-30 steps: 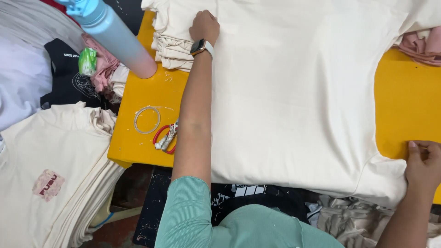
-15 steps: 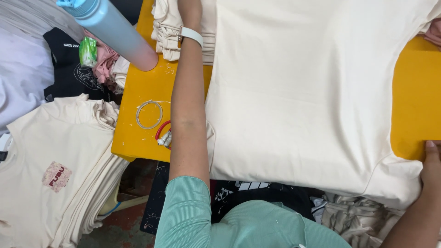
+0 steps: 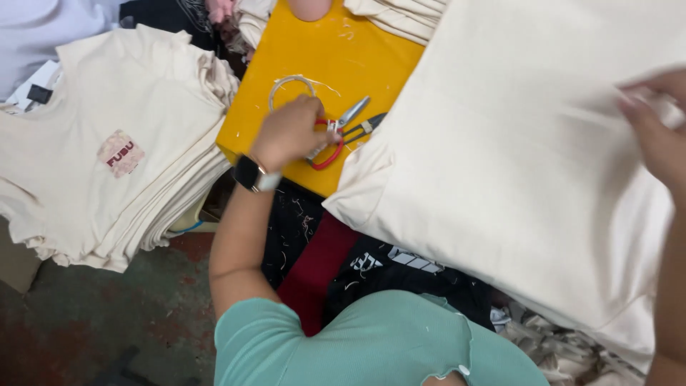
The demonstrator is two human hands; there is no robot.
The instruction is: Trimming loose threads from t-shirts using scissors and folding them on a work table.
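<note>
One pair of thread snips (image 3: 343,132) with a red loop handle, lying on the yellow table (image 3: 321,50) near its front edge; this table is the landmark for all that follows. Long axis of the snips runs slantwise, handle toward the table's near edge, blade tips pointing away and to the right, toward the cloth. One left hand (image 3: 289,132), wearing a dark wristwatch (image 3: 250,174), rests knuckles-up at the handle end of the snips; its fingers are curled together over the red loop, though whether they have truly closed around it cannot be told from this view. The snips lie just to the right of that hand, so the left is by far the nearer. One right hand (image 3: 657,129), well off toward the table's right side, pinches up a fold of one large cream garment (image 3: 529,157) spread over the table's right half and hanging past its front edge. One white loop of cord or thread (image 3: 289,86) lies on the table just behind the left hand. One stack of cream shirts (image 3: 121,143), the top one bearing a small pink patch, sits off the table's left edge, lower down. A second, smaller pile of cream cloth (image 3: 400,18) lies at the table's far edge.
</note>
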